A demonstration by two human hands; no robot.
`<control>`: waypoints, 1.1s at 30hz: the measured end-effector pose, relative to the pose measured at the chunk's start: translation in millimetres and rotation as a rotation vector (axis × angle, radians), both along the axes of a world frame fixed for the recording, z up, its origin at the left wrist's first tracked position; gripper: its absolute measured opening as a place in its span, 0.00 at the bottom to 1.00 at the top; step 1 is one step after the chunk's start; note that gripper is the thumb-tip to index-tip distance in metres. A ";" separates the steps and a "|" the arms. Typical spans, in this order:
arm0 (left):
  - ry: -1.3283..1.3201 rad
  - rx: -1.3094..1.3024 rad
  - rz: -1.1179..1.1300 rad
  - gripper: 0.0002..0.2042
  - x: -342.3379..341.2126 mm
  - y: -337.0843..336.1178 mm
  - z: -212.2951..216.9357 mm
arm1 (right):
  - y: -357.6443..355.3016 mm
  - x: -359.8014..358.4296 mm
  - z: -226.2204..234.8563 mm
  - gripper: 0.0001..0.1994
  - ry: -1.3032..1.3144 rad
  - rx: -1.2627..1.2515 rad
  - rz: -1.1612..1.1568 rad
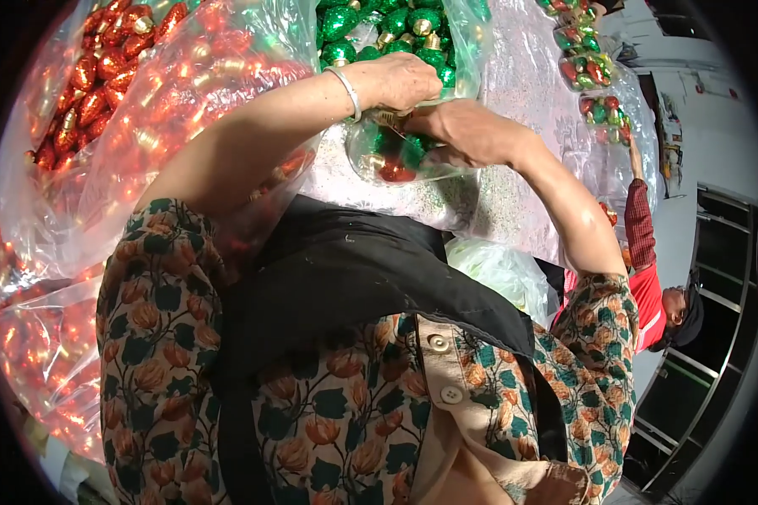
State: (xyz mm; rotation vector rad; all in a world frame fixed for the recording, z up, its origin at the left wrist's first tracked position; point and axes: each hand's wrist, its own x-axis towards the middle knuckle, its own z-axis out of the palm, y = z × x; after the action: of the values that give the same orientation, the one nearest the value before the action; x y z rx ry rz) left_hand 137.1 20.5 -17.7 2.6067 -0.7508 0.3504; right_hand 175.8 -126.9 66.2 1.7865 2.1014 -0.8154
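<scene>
Between big ornament bags (185, 93), both hands (429, 105) clasp a clear tub (392, 160).

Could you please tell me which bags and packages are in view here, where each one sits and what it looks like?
Small clear pouch: centre top, between the left hand and right hand; rounded, holding green and red foil pieces.
Big clear bag of red foil pieces: upper left, bulging.
Clear bag of green foil pieces: top centre.
Filled clear packs: upper right, in a row, mixed red and green.
No labels, signs or screens in view.
</scene>
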 end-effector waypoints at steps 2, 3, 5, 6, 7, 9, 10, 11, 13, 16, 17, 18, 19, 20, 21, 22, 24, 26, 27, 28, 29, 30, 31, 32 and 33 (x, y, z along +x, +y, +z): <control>-0.001 -0.013 -0.007 0.04 -0.8 1.4 -0.5 | -13.7 -14.0 7.4 0.18 -0.428 0.159 0.121; 0.034 -0.004 -0.007 0.04 -0.5 1.5 0.3 | -16.4 -16.8 8.9 0.17 -0.641 0.240 0.179; 0.100 0.016 -0.013 0.04 2.0 0.4 2.1 | -13.2 -12.9 6.8 0.15 -0.566 0.193 0.144; 0.099 0.018 -0.017 0.04 3.8 0.3 3.0 | -10.3 -8.8 4.9 0.13 -0.493 0.146 0.107; 0.078 0.016 -0.017 0.05 5.1 1.2 2.2 | -6.7 -4.4 1.3 0.11 -0.416 0.099 0.072; 0.039 0.013 -0.014 0.05 6.5 2.3 0.0 | 0.7 4.0 -6.6 0.08 -0.260 0.009 0.003; 0.043 0.016 -0.014 0.05 6.6 0.5 -0.5 | 4.4 7.7 -10.3 0.07 -0.181 -0.035 -0.028; 0.060 0.008 -0.009 0.05 6.8 -4.2 -1.1 | 6.4 10.3 -13.3 0.05 -0.101 -0.078 -0.060; 0.095 -0.007 -0.001 0.06 7.1 -12.4 -2.0 | 5.8 13.3 -19.8 0.05 -0.077 -0.083 -0.067; 0.113 -0.009 -0.011 0.06 6.5 -13.5 2.4 | 2.6 10.7 -21.8 0.04 -0.028 -0.090 -0.093; 0.123 -0.014 -0.011 0.06 4.4 -13.2 4.3 | 3.7 2.2 -13.3 0.05 -0.069 -0.099 -0.086; 0.128 -0.008 -0.016 0.06 3.0 -13.3 6.7 | 5.0 -6.4 -4.5 0.05 -0.111 -0.108 -0.079; 0.164 0.038 0.014 0.05 2.3 -13.8 9.6 | 6.1 -11.8 -1.5 0.06 -0.154 -0.117 -0.072; 0.197 0.083 0.041 0.06 3.3 -16.6 12.0 | 5.5 -13.3 -4.0 0.06 -0.151 -0.114 -0.079; 0.229 0.127 0.069 0.06 3.8 -19.1 13.2 | 5.4 -14.3 -7.8 0.08 -0.203 -0.153 -0.071; 0.229 0.130 0.062 0.06 5.0 -21.1 11.9 | 4.7 -14.9 -11.8 0.09 -0.256 -0.194 -0.064; 0.219 0.103 0.068 0.06 8.7 -24.5 6.9 | -5.3 -11.9 -16.4 0.11 -0.308 -0.236 -0.065; 0.208 0.098 0.071 0.07 6.8 -22.2 10.3 | -27.3 1.2 -5.3 0.15 -0.034 -0.015 -0.210; 0.222 0.048 0.113 0.06 2.4 -19.8 6.1 | -28.2 1.3 -0.5 0.17 0.112 0.093 -0.266; 0.236 -0.002 0.155 0.06 -2.7 -16.8 1.4 | -28.6 1.6 4.8 0.17 0.121 0.094 -0.255; 0.251 -0.051 0.199 0.05 -8.2 -13.1 -3.4 | -29.8 1.9 13.4 0.18 0.357 0.161 -0.595; 0.248 -0.049 0.182 0.05 -11.7 -14.5 3.4 | -34.3 -0.5 23.3 0.19 0.579 0.235 -0.962; 0.213 -0.115 0.240 0.05 -17.3 -14.1 10.0 | -37.2 0.0 17.5 0.19 0.577 0.241 -0.977; 0.179 -0.181 0.302 0.05 -23.1 -13.6 20.0 | -38.4 3.6 2.8 0.19 0.699 0.393 -1.038; 0.147 -0.247 0.365 0.06 -26.8 -12.7 27.4 | -37.7 5.2 -11.8 0.19 0.822 0.548 -1.092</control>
State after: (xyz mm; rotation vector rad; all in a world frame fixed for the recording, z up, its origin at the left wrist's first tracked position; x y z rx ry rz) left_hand 110.3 7.8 9.7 2.4900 -0.1655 0.3271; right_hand 181.1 -164.5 54.4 3.4642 1.6287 -1.5061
